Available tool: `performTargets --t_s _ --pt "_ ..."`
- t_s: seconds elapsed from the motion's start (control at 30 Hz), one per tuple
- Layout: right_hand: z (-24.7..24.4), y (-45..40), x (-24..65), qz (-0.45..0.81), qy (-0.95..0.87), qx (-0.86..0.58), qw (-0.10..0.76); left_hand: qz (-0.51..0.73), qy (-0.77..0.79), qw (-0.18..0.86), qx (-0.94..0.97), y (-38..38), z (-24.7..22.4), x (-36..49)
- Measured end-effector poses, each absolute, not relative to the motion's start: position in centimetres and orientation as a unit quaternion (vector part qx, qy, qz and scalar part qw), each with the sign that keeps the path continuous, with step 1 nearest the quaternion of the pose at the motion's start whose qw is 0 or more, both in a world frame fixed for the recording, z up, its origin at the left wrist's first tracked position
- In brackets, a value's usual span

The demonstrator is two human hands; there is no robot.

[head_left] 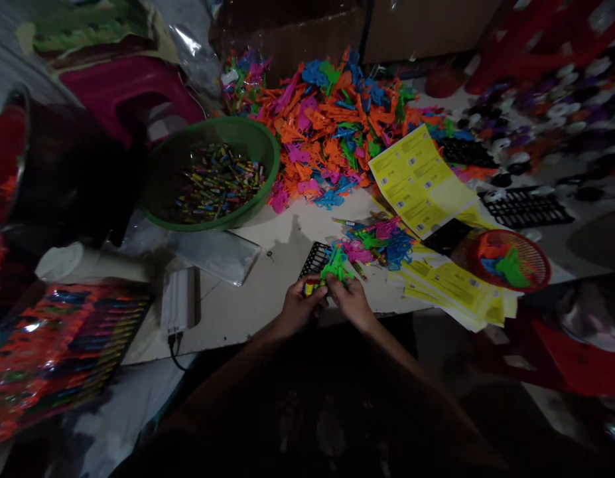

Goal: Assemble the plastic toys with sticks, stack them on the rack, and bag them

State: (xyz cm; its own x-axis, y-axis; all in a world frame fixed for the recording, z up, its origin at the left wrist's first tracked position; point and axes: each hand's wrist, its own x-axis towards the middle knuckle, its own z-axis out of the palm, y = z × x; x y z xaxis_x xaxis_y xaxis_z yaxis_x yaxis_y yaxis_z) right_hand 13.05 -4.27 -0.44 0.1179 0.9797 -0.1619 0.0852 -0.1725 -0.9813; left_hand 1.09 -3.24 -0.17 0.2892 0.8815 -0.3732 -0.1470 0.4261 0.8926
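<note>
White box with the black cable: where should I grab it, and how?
Probably hold the white box across its two long sides, from above, towards the far end. It's narrow, and the black cable plugs into its near end, so holding there might tug it.

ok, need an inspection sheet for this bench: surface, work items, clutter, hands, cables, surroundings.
Surface: white table, crowded along the back.
Work items: green plastic pieces and a red-and-yellow piece at the hands; black grid just beyond.
Clutter: mixed-colour heap; green basin of small coloured sticks; yellow printed sheets; red basket.
Hands: left hand holds the red-and-yellow piece; right hand at the green plastic pieces, grip unclear.
Cables: dark cable from white box, past the near edge.
Surroundings: dim; pink stool, brown box behind.
</note>
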Motion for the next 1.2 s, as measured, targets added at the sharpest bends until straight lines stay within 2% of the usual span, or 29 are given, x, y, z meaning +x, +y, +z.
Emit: performTargets --t_s 0.27,0.43,0.53,0.6,0.7,0.77,0.87,0.97,1.1,1.2 --pt "-0.8 -4.6 13.2 0.413 -0.475 -0.62 0.468 0.36 0.487 0.689 0.398 -3.6 -0.4 0.9" --pt "-1.8 -4.7 12.3 0.428 -0.453 -0.638 0.452 0.334 0.503 0.61 0.514 -4.3 -1.1 0.9" --pt "-1.6 -3.9 14.8 0.448 -0.459 -0.659 0.392 0.313 0.479 0.54 0.618 -3.5 -1.3 0.7" --pt "-1.1 -2.7 17.8 0.364 -0.493 -0.712 0.344 0.317 0.479 0.469 0.67 -2.5 -2.0 -0.1" --pt "-0.5 -1.1 21.5 0.086 -0.498 -0.81 0.298 0.278 0.462 0.389 0.747 -1.6 -4.2 -1.9" --pt "-0.7 -0.6 21.9 -0.007 -0.581 -0.776 0.246 0.225 0.426 0.375 0.792 -2.0 -6.0 -2.8" --pt "-2.1 -0.4 19.9 0.061 -0.785 -0.604 0.124 0.216 0.474 0.375 0.767 -4.2 -7.4 -2.8" --pt "-3.5 0.1 17.8 0.116 -0.836 -0.533 0.064 0.247 0.554 0.422 0.674 -6.1 -6.3 -2.0" --pt "-3.1 0.2 16.5 0.112 -0.764 -0.618 0.151 0.33 0.581 0.524 0.528 -5.2 -2.8 -1.3" --pt "-1.1 -1.3 15.1 0.129 -0.752 -0.612 0.208 0.398 0.544 0.585 0.451 -3.4 -1.0 -0.8"
